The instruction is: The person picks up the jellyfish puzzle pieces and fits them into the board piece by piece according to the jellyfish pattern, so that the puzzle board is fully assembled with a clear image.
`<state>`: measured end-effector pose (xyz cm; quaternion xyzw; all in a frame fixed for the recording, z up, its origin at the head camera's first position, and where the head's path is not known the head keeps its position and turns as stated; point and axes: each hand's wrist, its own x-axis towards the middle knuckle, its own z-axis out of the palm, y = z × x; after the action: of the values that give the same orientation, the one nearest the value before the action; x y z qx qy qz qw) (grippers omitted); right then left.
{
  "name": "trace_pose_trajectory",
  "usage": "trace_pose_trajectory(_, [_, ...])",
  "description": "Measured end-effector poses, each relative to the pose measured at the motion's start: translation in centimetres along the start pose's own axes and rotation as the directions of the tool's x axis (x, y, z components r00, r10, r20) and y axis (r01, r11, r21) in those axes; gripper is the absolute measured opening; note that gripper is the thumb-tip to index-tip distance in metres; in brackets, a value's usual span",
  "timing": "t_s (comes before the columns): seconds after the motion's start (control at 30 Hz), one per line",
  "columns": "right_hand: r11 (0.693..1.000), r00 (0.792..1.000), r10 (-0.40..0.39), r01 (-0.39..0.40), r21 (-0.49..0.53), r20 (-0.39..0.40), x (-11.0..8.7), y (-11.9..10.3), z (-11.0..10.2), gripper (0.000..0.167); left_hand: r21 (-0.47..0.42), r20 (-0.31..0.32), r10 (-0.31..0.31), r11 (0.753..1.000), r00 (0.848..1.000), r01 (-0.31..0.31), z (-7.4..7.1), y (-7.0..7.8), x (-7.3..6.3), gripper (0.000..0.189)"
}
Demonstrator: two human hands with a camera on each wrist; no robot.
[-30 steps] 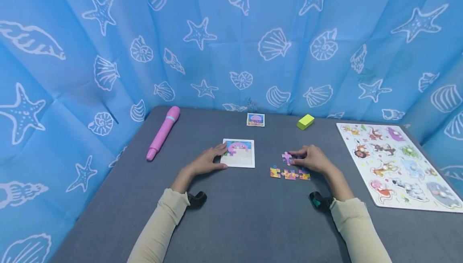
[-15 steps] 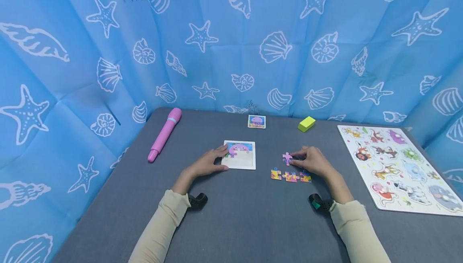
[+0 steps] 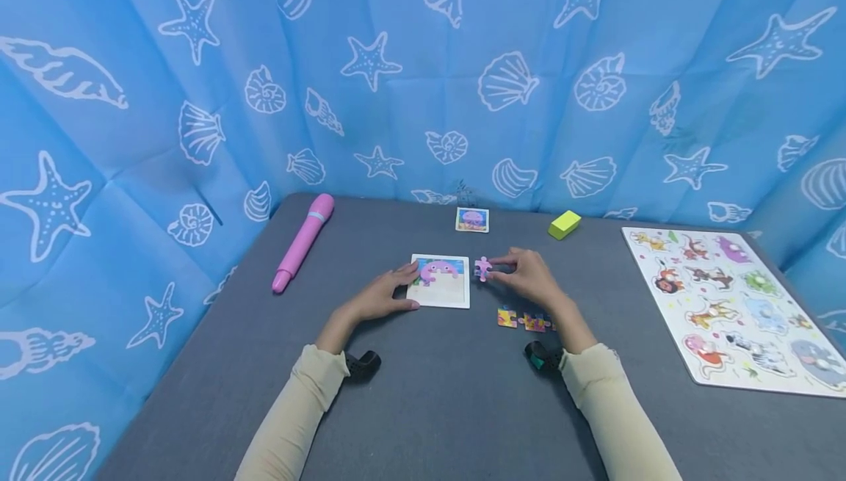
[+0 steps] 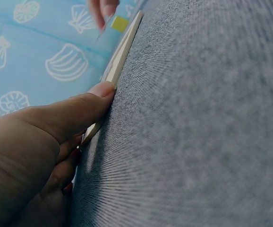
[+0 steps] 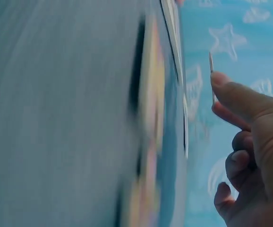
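A white-framed puzzle tray, partly filled with a pink sea-creature picture, lies on the grey table. My left hand grips its left side, thumb against the near edge and fingers over the left edge. In the left wrist view the tray shows edge-on beside the thumb. Just right of the tray, my right hand pinches a pink jigsaw piece between thumb and finger. The right wrist view shows this piece edge-on, held above the table. Nearer me lie loose jigsaw pieces, partly hidden by the right hand.
A small picture card and a yellow-green block stand at the back. A pink microphone-shaped toy lies at left. A white animal peg board covers the right side. A blue shell-print curtain rises behind the table.
My right hand has carried the pink jigsaw piece leftward and slightly away from me, from above the loose pieces to beside the tray. The left hand stays on the tray.
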<state>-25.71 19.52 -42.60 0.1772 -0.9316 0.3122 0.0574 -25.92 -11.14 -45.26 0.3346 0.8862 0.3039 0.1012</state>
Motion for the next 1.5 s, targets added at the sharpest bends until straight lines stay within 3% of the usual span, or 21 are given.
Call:
trace_pose_trajectory(0.27, [0.995,0.998,-0.055,0.057,-0.084,0.033,2.2,-3.5,3.4,0.029,-0.006,0.004,0.004,1.000,1.000,-0.004,-0.2,0.2,0.0,0.068])
trace_pose_trajectory(0.5, [0.993,0.996,-0.073,0.077,-0.088,0.052,2.8,-4.5,4.9,0.027,0.004,0.013,0.004,1.000,1.000,-0.004,-0.3,0.2,0.0,0.067])
trace_pose_trajectory(0.87, [0.989,0.997,-0.035,0.045,-0.140,0.072,3.0,-4.8,5.3,0.038,-0.015,0.022,-0.011,1.000,1.000,0.011,-0.4,0.3,-0.1,0.067])
trace_pose_trajectory(1.03, [0.987,0.992,0.020,0.000,-0.159,0.122,3.1,-5.4,5.5,0.045,-0.007,0.023,-0.013,1.000,1.000,0.013,-0.3,0.2,0.1,0.068])
trace_pose_trajectory(1.17, [0.984,0.985,0.069,-0.042,-0.171,0.156,3.1,-5.6,5.6,0.044,-0.004,0.018,-0.003,1.000,1.000,0.003,-0.3,0.2,0.2,0.067])
trace_pose_trajectory(1.5, [0.986,0.984,0.103,-0.083,-0.142,0.144,3.4,-5.6,5.9,0.043,-0.010,0.016,0.004,1.000,1.000,-0.004,-0.3,0.3,0.1,0.067])
